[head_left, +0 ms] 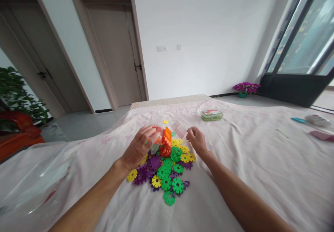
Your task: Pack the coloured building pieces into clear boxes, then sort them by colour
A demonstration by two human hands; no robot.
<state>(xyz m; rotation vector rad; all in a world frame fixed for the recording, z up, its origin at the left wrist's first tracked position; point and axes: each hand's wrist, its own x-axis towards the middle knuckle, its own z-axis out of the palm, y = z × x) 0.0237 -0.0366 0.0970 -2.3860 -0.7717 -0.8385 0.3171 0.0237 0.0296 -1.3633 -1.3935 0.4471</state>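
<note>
Left hand point(138, 145) curled round clear tub point(154, 149); right hand point(197, 140) half-curled, hold unclear. Over-tilting might, I judge, spill orange pieces point(166, 142) onto green discs point(166, 172) at six o'clock.

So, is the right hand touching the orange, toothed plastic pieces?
Apart: the head view shows a clear gap between the right hand and the orange pieces, with yellow notched plastic discs between.
</note>
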